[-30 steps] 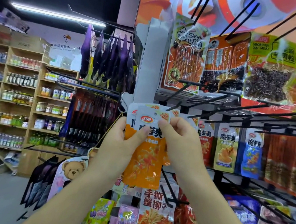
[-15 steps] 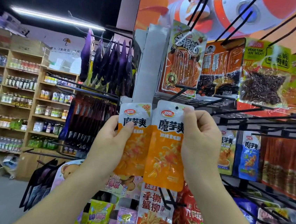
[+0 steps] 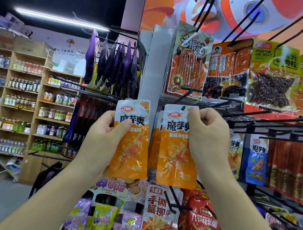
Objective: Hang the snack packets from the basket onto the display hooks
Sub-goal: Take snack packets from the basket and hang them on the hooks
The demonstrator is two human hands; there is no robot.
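Hands both up at the rack, one orange snack packet each.

Far left: wooden shelves (image 3: 21, 101) of bottles and jars, background, blurred. Next: purple packets (image 3: 115, 64) hanging edge-on in a row.

Left hand (image 3: 105, 136) grips the left orange packet (image 3: 131, 140) by its left edge, thumb across the front at the white/orange line, fingers behind. Packet is upright, held in the air just beside the other one with a narrow gap between.

Right orange packet (image 3: 178, 149) is upright too, against the rack front. Black display hooks (image 3: 205, 6) stick out of the rack above, beside and below it. There is a dark spot at its hang hole; cannot tell if a hook tip is through it. More of the same orange packets (image 3: 156, 134) hang right behind it.

Right hand (image 3: 208, 137) pinches that packet at the top right corner, fingertips on the white header, other fingers curled along its right edge.

Above: red-orange strip packet (image 3: 188, 62), dark-sauce packet (image 3: 228, 72) and green packet (image 3: 272, 77) on the upper hooks. Below: white-and-red packet (image 3: 160, 215) on a lower hook.

Right of the right hand: blue packet (image 3: 256, 161) with the same lettering, then red packets (image 3: 294, 167) in a row out to the frame edge.
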